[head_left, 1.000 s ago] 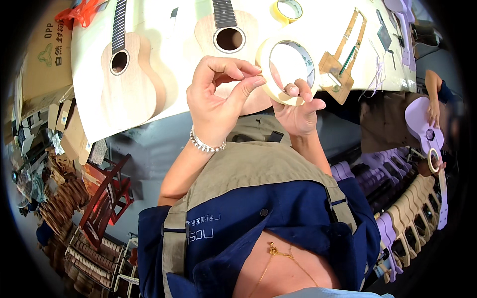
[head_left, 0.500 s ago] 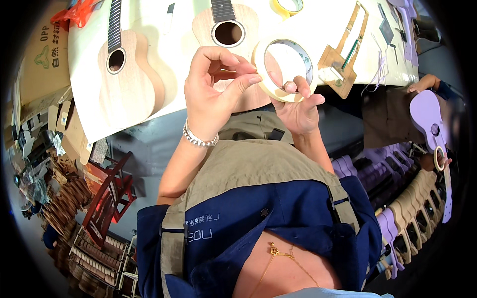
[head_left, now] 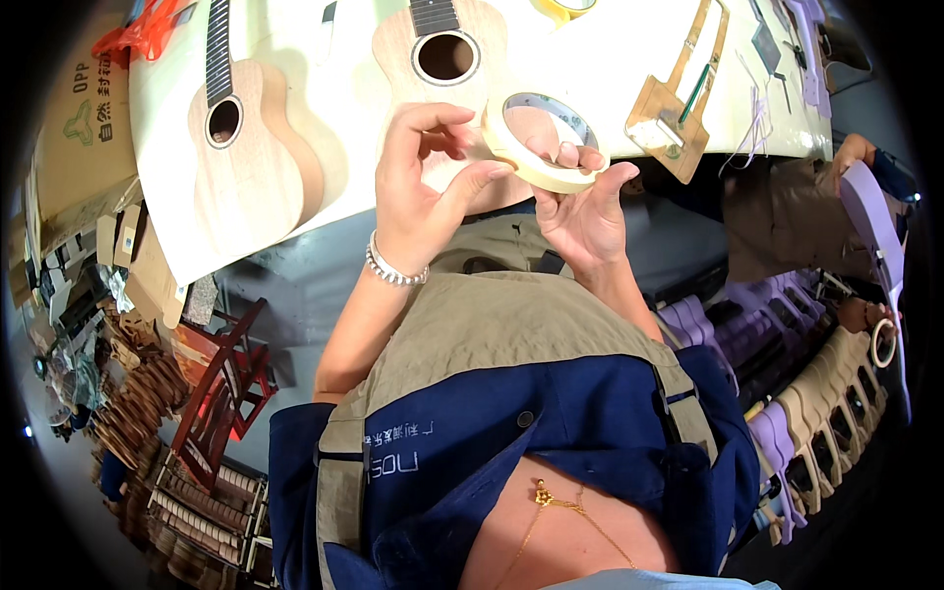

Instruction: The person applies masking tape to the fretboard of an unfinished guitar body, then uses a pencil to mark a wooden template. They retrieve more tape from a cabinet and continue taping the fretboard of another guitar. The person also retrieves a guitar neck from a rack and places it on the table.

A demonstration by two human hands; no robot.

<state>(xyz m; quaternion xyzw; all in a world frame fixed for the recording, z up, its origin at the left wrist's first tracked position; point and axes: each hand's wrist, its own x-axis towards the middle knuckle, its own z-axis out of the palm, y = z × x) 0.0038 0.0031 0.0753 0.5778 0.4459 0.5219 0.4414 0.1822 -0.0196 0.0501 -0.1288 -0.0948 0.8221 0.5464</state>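
Note:
My right hand [head_left: 593,228] holds a roll of cream masking tape [head_left: 541,178], with fingers through its hole and the thumb along the outer side. The roll is tilted, with its printed inner core showing. My left hand [head_left: 418,182] is at the roll's left side. Its thumb tip touches or nearly touches the tape edge, while the index finger is curved up and apart from the thumb. No loose tape end can be made out. Behind my hands lies a pale wooden ukulele [head_left: 393,61] with a dark fretboard, its lower body partly hidden by them.
Another unpainted ukulele [head_left: 258,182] lies on the white table [head_left: 339,167] to the left. At the right are a wooden template [head_left: 644,113] and a purple ribbon [head_left: 755,123]. A co-worker at far right holds a purple ukulele body [head_left: 865,202]. Racked instrument bodies [head_left: 826,393] stand below.
The tape roll has tipped flatter and come down slightly. My left index finger has parted from the thumb. The co-worker's purple ukulele has turned edge-on.

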